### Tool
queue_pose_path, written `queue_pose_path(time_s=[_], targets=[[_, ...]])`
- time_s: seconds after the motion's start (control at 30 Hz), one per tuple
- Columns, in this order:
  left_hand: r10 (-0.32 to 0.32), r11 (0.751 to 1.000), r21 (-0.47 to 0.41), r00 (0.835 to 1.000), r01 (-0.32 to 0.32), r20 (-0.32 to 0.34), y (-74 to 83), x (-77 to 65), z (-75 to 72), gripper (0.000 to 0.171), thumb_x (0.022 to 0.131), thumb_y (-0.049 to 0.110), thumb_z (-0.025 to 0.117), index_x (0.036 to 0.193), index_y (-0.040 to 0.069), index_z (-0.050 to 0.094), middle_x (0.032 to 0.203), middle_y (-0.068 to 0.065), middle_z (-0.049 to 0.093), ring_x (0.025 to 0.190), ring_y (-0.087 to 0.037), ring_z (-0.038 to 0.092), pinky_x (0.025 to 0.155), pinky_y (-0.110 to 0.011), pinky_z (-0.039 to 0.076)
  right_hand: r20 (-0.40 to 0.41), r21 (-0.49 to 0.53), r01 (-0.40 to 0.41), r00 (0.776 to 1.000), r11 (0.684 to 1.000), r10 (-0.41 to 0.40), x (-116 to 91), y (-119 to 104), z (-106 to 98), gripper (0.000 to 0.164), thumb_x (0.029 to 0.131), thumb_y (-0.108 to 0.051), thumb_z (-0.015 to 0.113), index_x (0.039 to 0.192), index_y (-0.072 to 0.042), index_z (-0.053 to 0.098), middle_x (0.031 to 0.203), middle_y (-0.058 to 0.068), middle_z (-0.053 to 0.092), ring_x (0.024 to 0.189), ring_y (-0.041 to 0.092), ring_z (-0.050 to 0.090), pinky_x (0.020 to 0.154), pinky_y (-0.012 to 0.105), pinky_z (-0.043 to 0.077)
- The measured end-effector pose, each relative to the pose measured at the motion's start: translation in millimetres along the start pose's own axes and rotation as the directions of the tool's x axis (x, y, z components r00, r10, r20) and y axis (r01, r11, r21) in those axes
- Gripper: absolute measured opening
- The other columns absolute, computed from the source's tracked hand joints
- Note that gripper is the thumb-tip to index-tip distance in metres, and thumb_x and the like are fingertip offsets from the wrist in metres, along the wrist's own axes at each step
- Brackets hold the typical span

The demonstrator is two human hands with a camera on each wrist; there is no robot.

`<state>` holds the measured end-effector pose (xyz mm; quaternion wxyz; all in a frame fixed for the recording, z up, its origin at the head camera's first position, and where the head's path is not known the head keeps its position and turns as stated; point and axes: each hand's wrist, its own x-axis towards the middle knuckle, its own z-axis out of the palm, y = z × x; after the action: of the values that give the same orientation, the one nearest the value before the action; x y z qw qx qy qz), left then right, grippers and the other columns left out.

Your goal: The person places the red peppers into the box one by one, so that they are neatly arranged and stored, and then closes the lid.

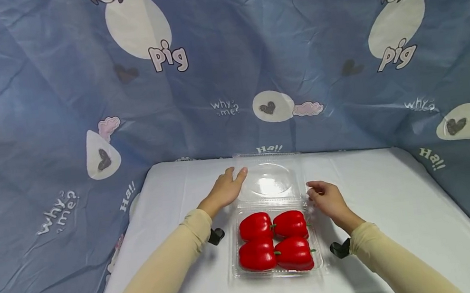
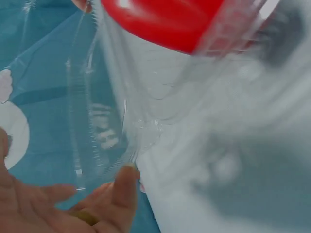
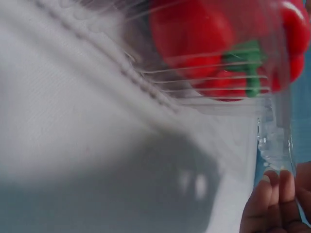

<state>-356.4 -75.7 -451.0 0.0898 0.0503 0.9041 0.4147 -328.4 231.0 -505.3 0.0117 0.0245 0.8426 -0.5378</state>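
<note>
A clear plastic clamshell box (image 1: 236, 270) holds several red toy bell peppers (image 1: 255, 228) with green stems. Its clear lid (image 1: 250, 190) is raised at the far side, joined to the base along a ridged hinge. My left hand (image 1: 226, 188) is at the lid's left edge, fingers spread, with the thumb tip against the plastic in the left wrist view. On the opposite side my right hand (image 1: 326, 199) reaches to the lid's right edge. Its extended fingertips (image 3: 266, 178) touch the rim there in the right wrist view.
Under the box lies a white-covered table (image 1: 189, 285). A blue curtain (image 1: 217, 62) printed with pigs and words hangs behind and at both sides. Black wrist mounts (image 1: 216, 236) show below each hand.
</note>
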Motion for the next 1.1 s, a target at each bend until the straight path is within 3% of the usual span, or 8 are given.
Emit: queue_pose_path(time_s=[0.17,0.27,0.43,0.53,0.73,0.83,1.0,1.1], targets=[[0.020,0.996,-0.089,0.996,-0.029,-0.092,7.3,-1.8,-10.7,0.077,0.103,0.058,0.026,0.155,0.001,0.021,0.151,-0.026,0.036,0.141,-0.041,0.032,0.113,-0.055,0.026,-0.023,0.038,0.028,0.999,0.999,-0.028,-7,-5,-10,0.032,0.100,-0.010,0.057,0.128,0.005,0.059,0.116,0.026,0.062,0.099,0.029,0.063,0.076,0.032,0.055],[0.042,0.992,-0.116,0.991,-0.057,-0.128,10.7,-5.6,-18.9,0.073,0.104,0.057,0.021,0.151,0.002,0.032,0.150,-0.023,0.039,0.140,-0.039,0.035,0.113,-0.054,0.028,-0.035,0.078,0.044,0.999,0.996,-0.041,-13,-9,-15,0.029,0.100,-0.012,0.056,0.124,0.004,0.062,0.116,0.024,0.063,0.100,0.029,0.062,0.077,0.032,0.054],[0.103,0.981,-0.146,0.978,-0.130,-0.182,14.8,-19.5,-32.3,0.075,0.103,0.061,0.013,0.127,0.005,0.058,0.118,-0.015,0.060,0.112,-0.031,0.058,0.096,-0.047,0.043,-0.027,0.131,0.166,0.986,0.977,-0.164,-25,-14,-21,0.029,0.101,-0.012,0.050,0.120,0.007,0.063,0.113,0.020,0.064,0.098,0.024,0.062,0.077,0.030,0.053],[0.132,0.976,-0.148,0.972,-0.162,-0.192,15.3,-31.0,-36.6,0.074,0.102,0.062,0.012,0.111,0.008,0.062,0.105,-0.011,0.062,0.100,-0.027,0.059,0.090,-0.044,0.045,-0.023,0.153,0.257,0.966,0.954,-0.256,-34,-14,-27,0.032,0.104,-0.014,0.045,0.119,0.009,0.062,0.112,0.015,0.065,0.098,0.022,0.062,0.079,0.031,0.052],[0.184,0.977,-0.076,0.967,-0.200,-0.175,6.9,-57.6,-35.4,0.070,0.105,0.055,0.014,0.095,0.010,0.065,0.102,-0.008,0.062,0.098,-0.025,0.059,0.088,-0.043,0.046,-0.017,0.201,0.354,0.934,0.913,-0.358,-54,-9,-34,0.044,0.108,-0.020,0.033,0.111,0.010,0.064,0.106,-0.001,0.069,0.101,0.016,0.060,0.083,0.033,0.047],[0.228,0.972,-0.019,0.959,-0.235,-0.170,-1.5,-71.0,-30.9,0.067,0.107,0.051,0.019,0.085,0.012,0.070,0.098,-0.006,0.062,0.090,-0.023,0.058,0.083,-0.041,0.046,-0.024,0.225,0.402,0.913,0.887,-0.407,-66,-4,-34,0.043,0.107,-0.014,0.029,0.107,0.011,0.065,0.104,-0.006,0.069,0.101,0.010,0.059,0.082,0.032,0.044],[0.268,0.963,0.042,0.961,-0.265,-0.068,-16.6,-88.6,-20.5,0.065,0.107,0.049,0.025,0.071,0.020,0.070,0.096,0.001,0.059,0.084,-0.015,0.054,0.077,-0.037,0.045,0.039,0.107,0.487,0.869,0.867,-0.493,-89,10,-33,0.034,0.103,-0.002,0.035,0.113,0.003,0.066,0.114,0.004,0.064,0.112,0.011,0.052,0.088,0.025,0.039],[0.264,0.958,0.103,0.964,-0.266,0.031,-26.8,-94.9,-13.4,0.062,0.107,0.047,0.030,0.070,0.020,0.071,0.098,0.005,0.057,0.093,-0.013,0.054,0.081,-0.037,0.045,0.101,-0.013,0.502,0.861,0.865,-0.499,-102,21,-32,0.029,0.098,0.000,0.047,0.121,-0.004,0.066,0.123,0.011,0.060,0.119,0.017,0.045,0.091,0.030,0.036]])
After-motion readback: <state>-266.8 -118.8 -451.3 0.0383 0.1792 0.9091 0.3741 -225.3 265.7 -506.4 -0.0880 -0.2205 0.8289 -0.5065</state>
